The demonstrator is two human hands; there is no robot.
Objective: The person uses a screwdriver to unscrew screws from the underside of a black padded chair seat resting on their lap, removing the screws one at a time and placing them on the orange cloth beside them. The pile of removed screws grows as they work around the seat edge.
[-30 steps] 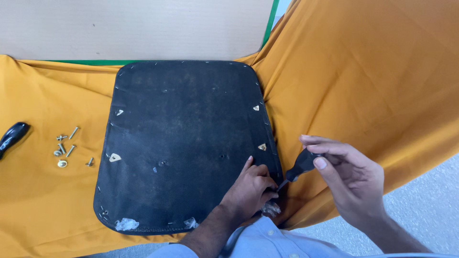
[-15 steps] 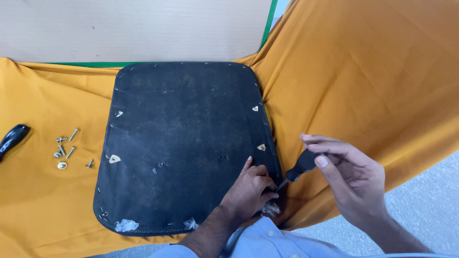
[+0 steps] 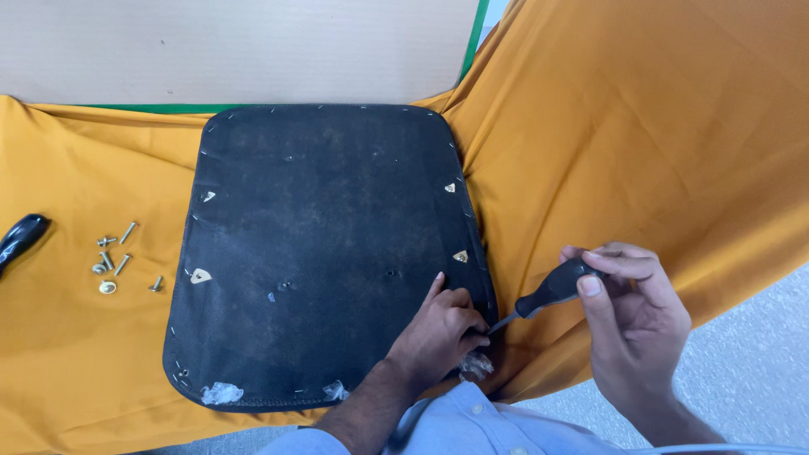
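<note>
Head view: one black seat panel (image 3: 329, 253) lies on orange cloth (image 3: 640, 143). The left hand (image 3: 438, 333) presses its near right edge, fingers curled, grasping nothing visible. The right hand (image 3: 628, 324) clenches one black-handled screwdriver (image 3: 552, 291), tip at that edge. Left of the panel: roughly six loose screws (image 3: 114, 261) and one black handle (image 3: 21, 240).

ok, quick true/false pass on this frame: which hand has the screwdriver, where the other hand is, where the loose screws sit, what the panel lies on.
1. The right hand holds a black-handled screwdriver. True.
2. The left hand rests on the orange cloth, clear of the panel. False: it lies on the black panel, near its lower right edge.
3. Loose screws lie on the cloth left of the panel. True.
4. The panel lies on bare wood. False: it lies on the orange cloth.
5. The screwdriver tip points at the panel's top left corner. False: it points at the lower right edge, by the left fingertips.
</note>
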